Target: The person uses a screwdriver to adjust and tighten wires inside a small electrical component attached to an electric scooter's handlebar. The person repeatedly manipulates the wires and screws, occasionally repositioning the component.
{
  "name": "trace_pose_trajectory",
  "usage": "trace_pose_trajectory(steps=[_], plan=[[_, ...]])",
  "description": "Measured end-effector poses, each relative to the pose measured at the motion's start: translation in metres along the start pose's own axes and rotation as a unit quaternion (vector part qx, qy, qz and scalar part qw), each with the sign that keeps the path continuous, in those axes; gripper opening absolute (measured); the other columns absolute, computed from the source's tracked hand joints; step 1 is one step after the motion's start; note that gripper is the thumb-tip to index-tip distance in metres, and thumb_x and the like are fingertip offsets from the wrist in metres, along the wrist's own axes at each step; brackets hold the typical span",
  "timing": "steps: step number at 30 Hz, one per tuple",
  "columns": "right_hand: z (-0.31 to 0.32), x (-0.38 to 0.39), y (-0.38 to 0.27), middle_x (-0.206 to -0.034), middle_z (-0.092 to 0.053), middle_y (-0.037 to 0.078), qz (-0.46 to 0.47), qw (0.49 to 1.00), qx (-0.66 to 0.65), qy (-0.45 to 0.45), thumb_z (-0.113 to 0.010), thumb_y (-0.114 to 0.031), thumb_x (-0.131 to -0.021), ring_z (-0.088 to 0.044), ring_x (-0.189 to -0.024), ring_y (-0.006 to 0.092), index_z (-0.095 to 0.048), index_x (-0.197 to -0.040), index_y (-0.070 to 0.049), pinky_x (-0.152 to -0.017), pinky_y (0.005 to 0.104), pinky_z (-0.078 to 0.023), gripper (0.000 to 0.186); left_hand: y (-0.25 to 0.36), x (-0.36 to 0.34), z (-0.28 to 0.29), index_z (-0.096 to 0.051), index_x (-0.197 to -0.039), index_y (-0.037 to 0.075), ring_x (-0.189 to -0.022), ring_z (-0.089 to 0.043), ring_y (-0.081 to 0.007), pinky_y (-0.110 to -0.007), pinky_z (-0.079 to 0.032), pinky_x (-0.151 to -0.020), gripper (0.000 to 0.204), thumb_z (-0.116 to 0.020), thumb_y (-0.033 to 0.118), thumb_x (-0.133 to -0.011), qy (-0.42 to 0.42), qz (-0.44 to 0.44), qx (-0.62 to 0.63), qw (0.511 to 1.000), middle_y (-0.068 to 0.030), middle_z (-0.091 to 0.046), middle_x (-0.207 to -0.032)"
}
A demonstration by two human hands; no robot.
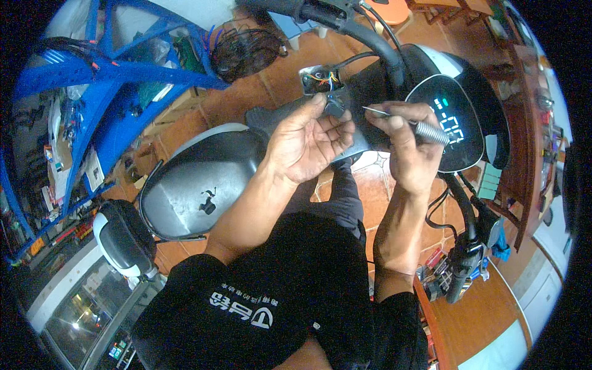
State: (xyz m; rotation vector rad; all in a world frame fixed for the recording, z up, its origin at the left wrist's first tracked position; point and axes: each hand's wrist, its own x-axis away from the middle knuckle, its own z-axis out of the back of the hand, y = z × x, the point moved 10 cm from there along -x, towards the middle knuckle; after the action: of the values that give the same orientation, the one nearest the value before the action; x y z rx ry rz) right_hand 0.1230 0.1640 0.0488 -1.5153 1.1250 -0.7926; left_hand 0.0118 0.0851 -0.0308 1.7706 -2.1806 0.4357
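My left hand point(311, 137), palm turned up, pinches a small black part point(334, 107) between thumb and fingers. Thin coloured wires run from that part to an opened handlebar control housing point(320, 79) just beyond it. In my right hand point(410, 132) is a slim pointed metal tool point(433, 132) with a ribbed silver handle. Its thin tip points left toward the black part, with a gap between them. Both hands are above the footboard area of an electric scooter, beside its lit display point(453, 123).
The scooter's black seat point(200, 185) lies at the left, with a backrest point(126, 237) behind it. A handlebar point(379, 46) curves past the far side; another grip point(459, 277) hangs at the lower right. Blue shelving point(123, 80) and coiled black cables point(246, 52) are at the far left.
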Motion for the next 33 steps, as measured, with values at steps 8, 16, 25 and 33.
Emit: trace_pose_trajectory(steps=[8,16,25,33], plan=[[-0.044,0.013,-0.041,-0.094,-0.070,0.016,0.254,0.904,0.344,-0.010,-0.070,0.002,-0.074,-0.069,-0.087,0.0294,-0.066,-0.094,-0.002,-0.079,0.0343,-0.054,0.021,-0.007,-0.003,-0.010,-0.058,-0.118,0.010,-0.102,-0.063,-0.0255,-0.045,-0.050,-0.091,0.040,-0.052,0.043,-0.096,0.018,-0.046,-0.066,0.997,-0.0094,-0.066,-0.110],[-0.016,0.001,0.007,-0.083,-0.068,0.005,0.004,0.977,0.206,0.056,-0.076,-0.007,-0.078,-0.061,-0.071,0.0084,-0.066,-0.094,-0.003,-0.063,0.0236,-0.050,0.019,-0.002,0.017,-0.018,-0.057,-0.120,0.007,-0.101,-0.060,-0.0220,-0.038,-0.048,-0.090,0.040,-0.054,0.038,-0.096,0.026,-0.080,-0.167,0.982,-0.0091,-0.063,-0.114],[-0.014,-0.001,0.033,-0.078,-0.066,0.004,-0.120,0.990,-0.016,0.068,-0.074,-0.007,-0.080,-0.058,-0.068,0.0078,-0.065,-0.094,-0.001,-0.062,0.0221,-0.048,0.018,0.043,0.072,-0.131,-0.060,-0.117,0.006,-0.119,-0.046,-0.0357,-0.049,-0.034,-0.104,0.056,-0.080,0.020,-0.067,0.013,-0.505,-0.805,0.311,-0.0109,-0.057,-0.121],[-0.004,0.003,0.040,-0.079,-0.065,0.003,-0.132,0.987,-0.063,0.061,-0.070,-0.008,-0.083,-0.055,-0.066,0.0073,-0.065,-0.099,0.000,-0.061,0.0221,-0.045,0.018,0.037,0.028,-0.136,-0.064,-0.105,0.005,-0.098,-0.063,-0.0317,-0.042,-0.049,-0.087,0.042,-0.078,0.018,-0.068,-0.122,-0.445,-0.829,0.315,-0.0123,-0.067,-0.102]])
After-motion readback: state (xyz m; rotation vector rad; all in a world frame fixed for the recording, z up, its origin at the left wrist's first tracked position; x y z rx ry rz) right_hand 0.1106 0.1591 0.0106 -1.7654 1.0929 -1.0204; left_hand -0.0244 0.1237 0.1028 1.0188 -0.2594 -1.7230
